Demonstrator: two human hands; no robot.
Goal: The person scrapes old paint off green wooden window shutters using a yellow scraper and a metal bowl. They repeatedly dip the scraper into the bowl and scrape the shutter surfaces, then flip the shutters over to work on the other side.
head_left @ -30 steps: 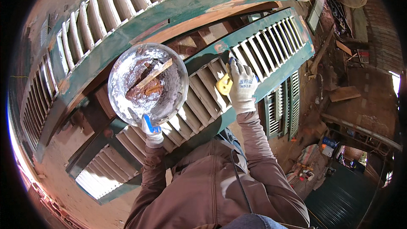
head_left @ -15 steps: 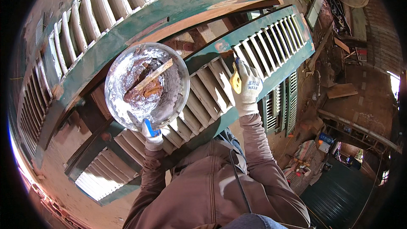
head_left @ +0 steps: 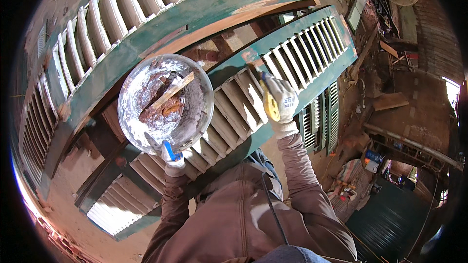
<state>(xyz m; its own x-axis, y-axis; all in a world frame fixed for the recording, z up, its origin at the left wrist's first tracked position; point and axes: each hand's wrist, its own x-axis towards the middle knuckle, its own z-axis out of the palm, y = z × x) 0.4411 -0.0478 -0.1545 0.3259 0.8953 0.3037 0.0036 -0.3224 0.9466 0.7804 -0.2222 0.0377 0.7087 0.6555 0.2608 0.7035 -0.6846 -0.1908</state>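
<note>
Left hand [head_left: 174,159], gloved white and blue: grip is clamping the near rim of a round metal bowl [head_left: 199,119]. Bowl is sitting above the left-hand part of a green louvred shutter [head_left: 325,79]; can't tell if they're touching. Brown paste [head_left: 171,110] is lying in the bowl, a wooden stick [head_left: 174,89] slanting across it. Right hand [head_left: 284,98], also gloved: grip is clamping a yellow-handled tool [head_left: 271,107], tip pointing away from the body, near a brown patch [head_left: 251,56] between two slat sections. Tip is blurring; contact unclear. A larger shutter [head_left: 214,8] is lying beyond the first. More green shutters [head_left: 333,117] are standing to the right, below the right hand's level.
</note>
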